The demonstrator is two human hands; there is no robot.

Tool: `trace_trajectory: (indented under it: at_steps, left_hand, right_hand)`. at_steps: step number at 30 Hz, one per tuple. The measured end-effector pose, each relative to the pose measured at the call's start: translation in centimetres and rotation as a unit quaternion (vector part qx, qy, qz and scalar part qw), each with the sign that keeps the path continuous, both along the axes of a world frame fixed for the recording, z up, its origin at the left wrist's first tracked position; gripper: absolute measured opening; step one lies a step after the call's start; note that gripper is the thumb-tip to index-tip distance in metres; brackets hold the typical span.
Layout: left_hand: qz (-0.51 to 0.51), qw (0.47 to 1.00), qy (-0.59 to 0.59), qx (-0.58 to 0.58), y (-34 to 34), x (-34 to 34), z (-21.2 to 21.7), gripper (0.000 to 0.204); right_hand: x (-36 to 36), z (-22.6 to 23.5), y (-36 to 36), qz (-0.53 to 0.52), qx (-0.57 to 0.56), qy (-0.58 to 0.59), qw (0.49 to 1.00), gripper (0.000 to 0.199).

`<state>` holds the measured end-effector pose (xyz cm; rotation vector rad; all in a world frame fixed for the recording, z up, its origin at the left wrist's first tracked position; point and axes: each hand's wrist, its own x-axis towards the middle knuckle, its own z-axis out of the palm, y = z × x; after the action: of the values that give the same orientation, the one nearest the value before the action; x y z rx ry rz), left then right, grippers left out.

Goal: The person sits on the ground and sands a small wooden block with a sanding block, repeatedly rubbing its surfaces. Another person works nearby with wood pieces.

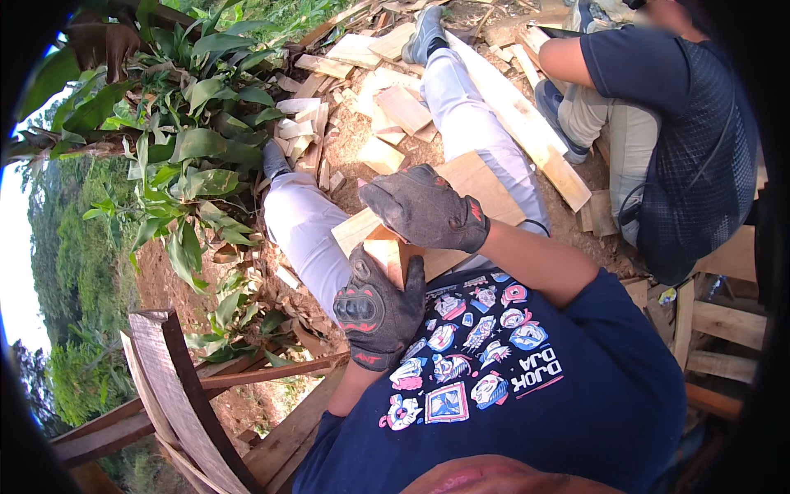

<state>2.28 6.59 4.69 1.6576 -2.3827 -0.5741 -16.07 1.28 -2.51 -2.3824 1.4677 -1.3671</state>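
Note:
My left hand [378, 309], in a black glove with red trim, grips the near end of a short pale wooden block [385, 251] that stands up over my lap. In a worn grey glove, my right hand [424, 210] presses down on the block's top end, fingers curled over it. Beneath both hands a flat light-coloured board [477, 185] rests across my thighs. I sit with my legs in pale trousers stretched forward.
Several cut wood offcuts [395, 107] litter the bare earth ahead. A long plank [527, 123] runs beside my right leg. Another person [675, 123] in a dark shirt sits at the right. Leafy plants [189, 148] stand left, a curved wooden frame [177, 387] lower left.

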Motion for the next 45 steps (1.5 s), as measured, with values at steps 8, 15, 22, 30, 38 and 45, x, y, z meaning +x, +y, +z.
trace_trajectory:
  at_steps: [8,15,22,30,38,45]
  left_hand:
    - [0.027,0.999,0.026,0.007,0.2,-0.2,-0.1,0.073]
    - [-0.018,1.0,0.019,0.01,0.1,0.2,-0.3,0.079]
    - [-0.036,0.998,-0.007,-0.041,0.8,0.1,-1.1,0.083]
    - [-0.02,1.0,0.011,-0.02,0.1,-0.5,-0.3,0.075]
    - [-0.037,0.999,0.011,-0.02,0.4,0.0,-0.1,0.071]
    - [0.012,1.0,0.012,-0.01,0.3,-0.5,-0.2,0.072]
  right_hand:
    - [-1.6,-3.2,-0.8,-0.005,0.168,0.084,0.982,0.038]
    - [-1.0,-2.8,-0.3,-0.018,0.163,0.07,0.984,0.024]
    - [-0.8,0.9,0.9,-0.007,0.123,0.027,0.992,0.016]
    - [-2.6,-4.6,-0.5,-0.029,0.242,0.134,0.961,0.039]
    - [-0.7,0.4,0.9,0.045,0.047,0.058,0.996,0.045]
    - [-1.7,-3.0,0.4,-0.04,0.169,0.092,0.98,0.038]
